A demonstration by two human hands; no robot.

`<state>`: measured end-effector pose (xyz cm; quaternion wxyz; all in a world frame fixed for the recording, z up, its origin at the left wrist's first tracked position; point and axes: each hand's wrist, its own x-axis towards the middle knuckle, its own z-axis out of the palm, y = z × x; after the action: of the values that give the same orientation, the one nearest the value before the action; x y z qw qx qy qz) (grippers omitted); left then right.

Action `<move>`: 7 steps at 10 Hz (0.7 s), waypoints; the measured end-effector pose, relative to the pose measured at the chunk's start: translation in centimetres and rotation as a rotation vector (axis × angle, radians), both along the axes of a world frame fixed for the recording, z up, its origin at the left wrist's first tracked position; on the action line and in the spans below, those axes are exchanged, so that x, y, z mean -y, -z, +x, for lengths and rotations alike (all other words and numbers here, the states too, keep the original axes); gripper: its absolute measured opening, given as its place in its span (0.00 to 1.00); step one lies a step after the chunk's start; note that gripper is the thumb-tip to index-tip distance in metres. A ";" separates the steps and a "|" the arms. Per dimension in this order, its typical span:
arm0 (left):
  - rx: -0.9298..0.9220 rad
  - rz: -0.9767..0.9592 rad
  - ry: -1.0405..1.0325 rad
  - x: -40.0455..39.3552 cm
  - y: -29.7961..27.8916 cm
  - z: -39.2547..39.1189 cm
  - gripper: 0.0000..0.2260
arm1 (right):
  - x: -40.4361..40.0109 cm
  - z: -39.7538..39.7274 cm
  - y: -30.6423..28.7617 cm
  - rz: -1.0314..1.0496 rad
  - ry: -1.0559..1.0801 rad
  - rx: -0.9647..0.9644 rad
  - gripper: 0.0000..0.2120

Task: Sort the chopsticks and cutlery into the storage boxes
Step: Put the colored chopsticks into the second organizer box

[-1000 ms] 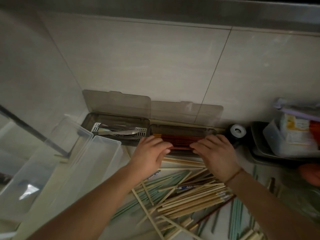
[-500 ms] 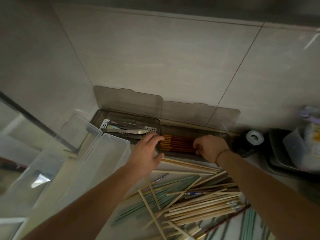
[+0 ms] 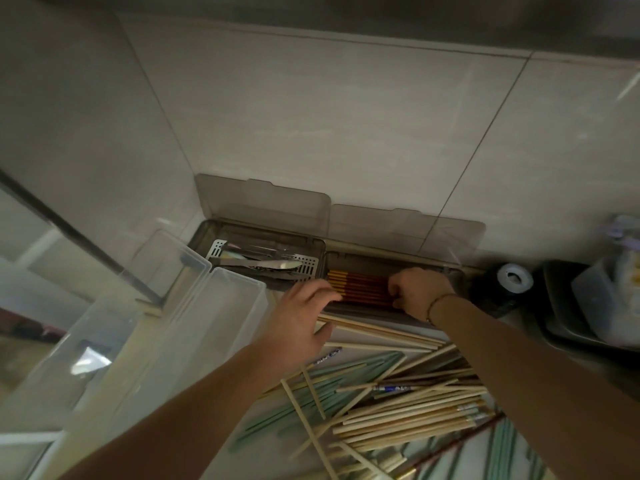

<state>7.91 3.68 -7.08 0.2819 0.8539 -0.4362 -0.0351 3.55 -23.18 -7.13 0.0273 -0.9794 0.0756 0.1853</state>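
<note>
Between hands [image 3: 360, 299], red chopsticks [image 3: 360, 287] lengthwise left-right.

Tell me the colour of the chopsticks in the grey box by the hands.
The chopsticks are dark red with yellow ends, as the head view shows.

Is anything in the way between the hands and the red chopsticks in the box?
No, nothing visible. The left hand reaches the yellow end of the red chopsticks with straight fingers, and the right hand curls over their other end. They lie in the grey box, whose lid stands open against the wall.
</note>
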 end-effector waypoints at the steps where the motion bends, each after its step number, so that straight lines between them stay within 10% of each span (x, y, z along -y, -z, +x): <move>1: 0.097 -0.016 0.109 -0.8 -0.7 -1.7 0.13 | 0.1 -0.6 -1.2 0.070 0.054 0.042 0.05; 3: 0.163 0.084 0.606 -5.0 -0.4 -8.1 0.07 | -3.1 -6.6 -3.8 0.188 -0.004 0.465 0.07; 6: 0.117 0.288 0.960 -12.6 6.4 -15.8 0.06 | -11.5 -22.1 -0.3 0.398 -0.369 0.328 0.04; 7: -1.120 -0.478 0.772 -14.1 7.4 -17.1 0.11 | -12.2 -25.1 1.2 0.362 -0.475 0.241 0.08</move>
<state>-9.20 17.77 -14.44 0.6098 0.4078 -0.4923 -0.4686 -21.51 -10.96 -8.34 0.1659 -0.9638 -0.1929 0.0797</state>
